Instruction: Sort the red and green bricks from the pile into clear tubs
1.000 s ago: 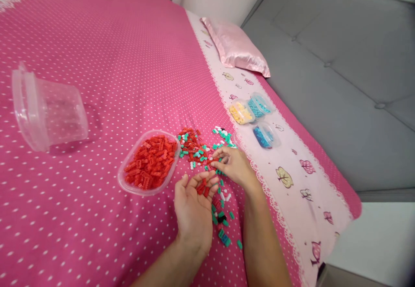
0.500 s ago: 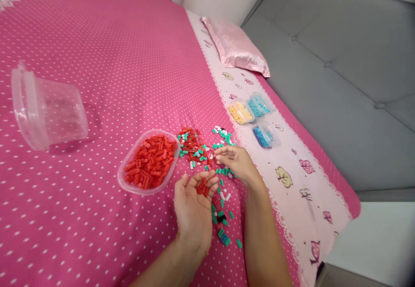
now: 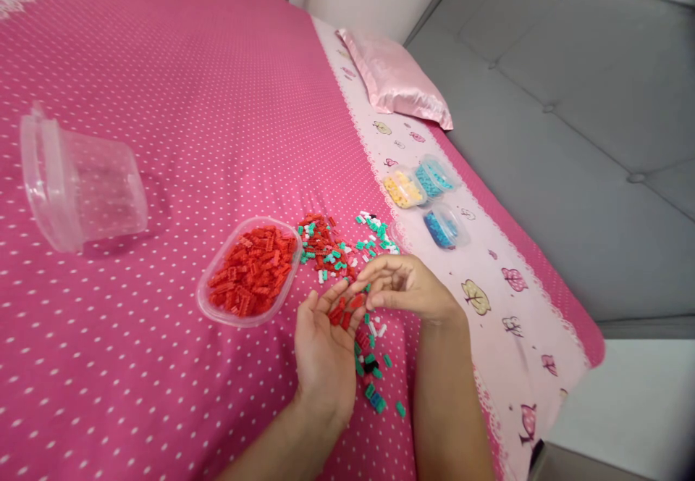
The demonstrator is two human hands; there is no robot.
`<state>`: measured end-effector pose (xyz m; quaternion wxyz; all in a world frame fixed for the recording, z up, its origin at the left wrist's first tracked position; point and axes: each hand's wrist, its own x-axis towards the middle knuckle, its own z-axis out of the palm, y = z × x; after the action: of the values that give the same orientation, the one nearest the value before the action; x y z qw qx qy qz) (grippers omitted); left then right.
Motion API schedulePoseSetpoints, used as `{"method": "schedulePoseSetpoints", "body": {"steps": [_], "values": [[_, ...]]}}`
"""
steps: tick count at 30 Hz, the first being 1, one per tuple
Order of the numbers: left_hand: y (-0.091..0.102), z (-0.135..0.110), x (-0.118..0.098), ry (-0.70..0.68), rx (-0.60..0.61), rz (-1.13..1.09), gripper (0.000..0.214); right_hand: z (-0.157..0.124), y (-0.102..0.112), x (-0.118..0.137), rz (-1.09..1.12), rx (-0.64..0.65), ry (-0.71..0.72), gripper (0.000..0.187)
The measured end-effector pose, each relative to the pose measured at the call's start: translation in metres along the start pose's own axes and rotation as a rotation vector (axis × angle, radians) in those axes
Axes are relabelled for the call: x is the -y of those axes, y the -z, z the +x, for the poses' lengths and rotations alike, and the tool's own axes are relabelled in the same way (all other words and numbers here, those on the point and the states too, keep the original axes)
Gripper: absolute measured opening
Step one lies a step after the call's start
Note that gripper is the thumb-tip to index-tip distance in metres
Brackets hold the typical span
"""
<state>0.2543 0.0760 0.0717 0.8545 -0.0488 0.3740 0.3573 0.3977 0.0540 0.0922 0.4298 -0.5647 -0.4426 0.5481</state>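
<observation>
My left hand (image 3: 329, 350) is cupped palm up, with several small red toy building bricks (image 3: 337, 313) lying on its fingers. Over those fingertips my right hand (image 3: 399, 285) is bent in a pinch, a red brick (image 3: 357, 300) at its fingertips. Left of both hands stands a clear plastic tub (image 3: 202, 300) full of red bricks (image 3: 253, 271). A mixed pile (image 3: 326, 245) of red, green and white bricks lies just beyond my hands. More green, white and black bricks (image 3: 371, 366) are scattered beside my left wrist, partly hidden by my hands.
A large clear container (image 3: 106, 187) lies on its side at the left on the pink dotted bedspread (image 3: 179, 119). Small tubs of yellow (image 3: 402, 187), turquoise (image 3: 434, 177) and blue bricks (image 3: 441, 226) stand to the right. Behind are a pink pillow (image 3: 399, 79) and grey headboard (image 3: 570, 140).
My right hand has moved from the loose pile back to my left fingertips, with a red brick now at its fingers. My left hand has barely shifted.
</observation>
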Motion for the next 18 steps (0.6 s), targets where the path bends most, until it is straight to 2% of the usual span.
{"method": "schedulePoseSetpoints", "body": {"steps": [2, 5, 7, 12, 18], "values": [[0.000, 0.000, 0.001, -0.003, -0.017, 0.018, 0.030, 0.001, 0.000, 0.001, -0.030, -0.054, 0.011, 0.027], [0.000, 0.000, 0.003, -0.003, -0.052, 0.043, 0.027, 0.007, 0.006, -0.006, -0.147, -0.315, 0.056, 0.021], [0.001, 0.000, 0.003, -0.009, -0.059, 0.051, 0.026, 0.011, 0.011, -0.014, -0.307, -0.415, 0.034, 0.021], [0.002, 0.000, 0.003, -0.025, -0.032, 0.061, 0.027, 0.016, 0.018, -0.029, -0.724, -0.449, -0.102, 0.019], [0.003, -0.001, 0.003, -0.037, -0.025, 0.062, 0.029, 0.019, 0.016, -0.031, -0.834, -0.413, -0.124, 0.015]]}}
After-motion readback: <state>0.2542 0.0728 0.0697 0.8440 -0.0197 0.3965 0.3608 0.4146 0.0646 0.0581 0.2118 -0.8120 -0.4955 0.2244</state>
